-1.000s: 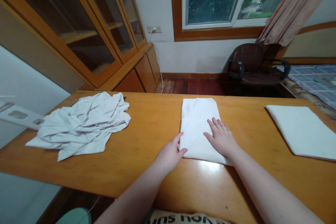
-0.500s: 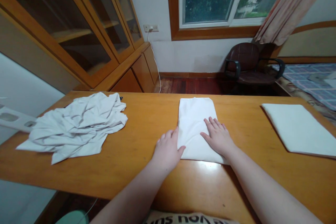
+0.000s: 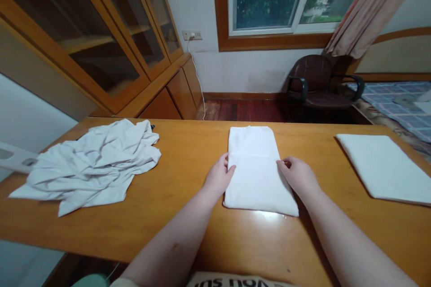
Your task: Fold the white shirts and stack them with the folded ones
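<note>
A folded white cloth (image 3: 254, 184) lies as a flat, narrow rectangle on the table in front of me, with a faint crease across it. At its left edge is my left hand (image 3: 220, 174), the thumb on top and the fingers curled along the side. My right hand (image 3: 298, 175) pinches the opposite edge between thumb and bent fingers; some fingertips are hidden. Farther right sits another folded white cloth (image 3: 387, 168), wider and neatly flattened. A crumpled white cloth (image 3: 94, 161) is heaped on the left.
The wooden table (image 3: 188, 215) spans the view. A white slotted strip (image 3: 16, 158) juts in at the left edge, touching or close to the heap. Beyond the table stand a glass-door cabinet (image 3: 148, 76), an office chair (image 3: 314, 83) and a bed (image 3: 397, 103).
My right hand has slid from lying flat on the cloth to its right edge, where it now pinches. My left hand has closed on the left edge. The top looks smoother.
</note>
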The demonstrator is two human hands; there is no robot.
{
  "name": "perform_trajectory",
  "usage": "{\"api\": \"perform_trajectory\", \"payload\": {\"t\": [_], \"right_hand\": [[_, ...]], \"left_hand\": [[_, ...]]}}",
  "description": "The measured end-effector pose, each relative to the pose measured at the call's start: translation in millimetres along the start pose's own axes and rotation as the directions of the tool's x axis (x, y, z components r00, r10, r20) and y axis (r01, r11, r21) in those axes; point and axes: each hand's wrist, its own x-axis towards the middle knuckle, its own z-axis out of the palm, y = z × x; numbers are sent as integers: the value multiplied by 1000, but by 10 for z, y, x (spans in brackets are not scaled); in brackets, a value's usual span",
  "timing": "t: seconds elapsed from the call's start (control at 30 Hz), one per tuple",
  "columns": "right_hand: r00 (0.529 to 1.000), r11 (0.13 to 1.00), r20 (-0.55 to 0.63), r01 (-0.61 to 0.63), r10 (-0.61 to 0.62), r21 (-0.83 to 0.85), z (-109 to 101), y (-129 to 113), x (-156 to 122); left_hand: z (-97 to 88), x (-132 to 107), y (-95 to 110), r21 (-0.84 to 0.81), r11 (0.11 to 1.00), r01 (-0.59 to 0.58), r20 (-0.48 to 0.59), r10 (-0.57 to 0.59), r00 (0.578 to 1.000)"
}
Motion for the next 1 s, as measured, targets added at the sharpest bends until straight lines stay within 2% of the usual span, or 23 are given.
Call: {"api": "perform_trajectory", "payload": {"t": [0.13, 0.23, 0.3, 0.5, 0.63, 0.8, 1.0], "right_hand": [[999, 998, -9, 40, -40, 39, 3, -25, -26], [997, 994, -49, 67, -62, 92, 16, -34, -54], [992, 986, -89, 101, -90, 130, 29, -34, -65], [986, 971, -137, 125, -98, 204, 85, 4, -23], [967, 977, -213, 169, -139, 131, 33, 17, -19], [1000, 993, -25, 22, -19, 113, -27, -42, -79], [999, 986, -9, -40, 42, 162, -22, -63, -67]], "left_hand": [[-11, -38, 34, 19, 997, -70, -30, 70, 997], [-13, -63, 65, 54, 986, -158, -2, 159, 987], [-9, -73, 66, 66, 982, -175, 7, 175, 985], [23, -57, 18, 66, 992, -111, -10, 112, 994], [46, -42, -11, 52, 996, -71, -30, 72, 997], [58, -38, -29, 18, 997, -80, -35, 81, 996], [74, -25, -44, -18, 997, -73, -38, 72, 997]]}}
